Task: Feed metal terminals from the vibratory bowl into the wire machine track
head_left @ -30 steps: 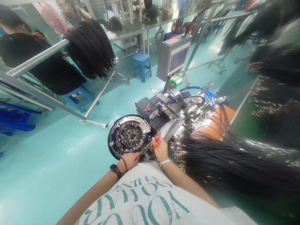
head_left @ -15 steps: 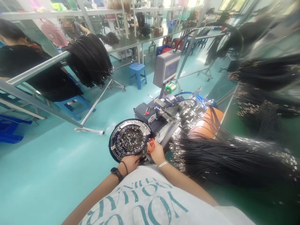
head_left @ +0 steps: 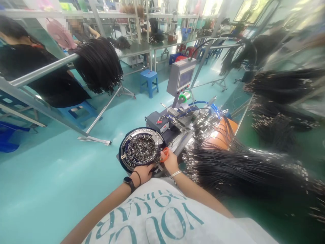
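Note:
My right hand (head_left: 171,162) is closed around orange-handled scissors (head_left: 165,155) at the right edge of a round bowl feeder (head_left: 125,142). The scissors' lower end points down and left, toward my other hand. At the bowl's near rim, my left hand (head_left: 142,173) has its fingers curled inward; what they grip, if anything, is hidden. Small shiny metal parts (head_left: 142,149) fill the bowl. Right of it, a metal feed track (head_left: 181,141) runs up to a machine (head_left: 200,118) with metal fixtures.
Black cables (head_left: 228,166) with metal ends lie to my right, beside an orange surface (head_left: 219,137). A grey control box (head_left: 158,122) and a screen (head_left: 185,78) stand behind the bowl. Cables hang on a rack (head_left: 98,64) at left, near a seated person (head_left: 38,67). A blue stool (head_left: 149,83) stands beyond.
The view has shifted slightly. Both hands stay by the bowl's near right rim, with the scissors still in my right hand and only small movements.

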Motion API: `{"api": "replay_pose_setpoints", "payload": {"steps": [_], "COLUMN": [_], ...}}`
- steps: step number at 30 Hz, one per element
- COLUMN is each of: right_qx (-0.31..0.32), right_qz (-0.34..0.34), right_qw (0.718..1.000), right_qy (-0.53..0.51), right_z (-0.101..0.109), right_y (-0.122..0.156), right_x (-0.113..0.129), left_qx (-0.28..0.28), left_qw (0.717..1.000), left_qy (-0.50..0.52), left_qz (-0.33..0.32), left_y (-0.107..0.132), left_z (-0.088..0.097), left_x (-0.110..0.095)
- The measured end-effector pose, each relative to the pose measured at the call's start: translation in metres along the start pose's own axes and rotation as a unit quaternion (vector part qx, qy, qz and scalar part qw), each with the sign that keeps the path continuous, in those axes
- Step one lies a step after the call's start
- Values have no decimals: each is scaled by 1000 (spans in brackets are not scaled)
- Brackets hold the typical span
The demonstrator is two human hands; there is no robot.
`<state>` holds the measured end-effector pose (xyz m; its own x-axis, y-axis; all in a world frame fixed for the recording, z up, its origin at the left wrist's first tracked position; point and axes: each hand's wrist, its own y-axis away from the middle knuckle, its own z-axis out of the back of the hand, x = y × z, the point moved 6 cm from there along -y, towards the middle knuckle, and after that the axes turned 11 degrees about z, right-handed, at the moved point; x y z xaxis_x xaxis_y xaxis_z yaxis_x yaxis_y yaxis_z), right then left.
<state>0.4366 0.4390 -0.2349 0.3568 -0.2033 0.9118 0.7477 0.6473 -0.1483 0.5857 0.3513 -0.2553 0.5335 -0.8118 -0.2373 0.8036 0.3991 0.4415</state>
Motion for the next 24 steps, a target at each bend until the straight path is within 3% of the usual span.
{"api": "replay_pose_setpoints", "payload": {"steps": [5, 13, 18, 24], "right_qx": [-66, -140, -143, -185], "right_qz": [-48, -103, -120, -95], "right_qw": [996, 985, 980, 973], "right_qy": [-26, 21, -72, -104], "right_z": [27, 81, 81, 76], "right_y": [-8, -20, -31, -44], "right_x": [-15, -41, -51, -61], "left_qx": [-3, -10, -8, 5], "left_qw": [1000, 1000, 1000, 1000], "left_qy": [2, -4, -15, -24], "left_qz": [0, 1, 13, 17], "left_y": [3, 2, 1, 1], "left_z": [-3, -5, -5, -6], "left_x": [1, -1, -1, 0]}}
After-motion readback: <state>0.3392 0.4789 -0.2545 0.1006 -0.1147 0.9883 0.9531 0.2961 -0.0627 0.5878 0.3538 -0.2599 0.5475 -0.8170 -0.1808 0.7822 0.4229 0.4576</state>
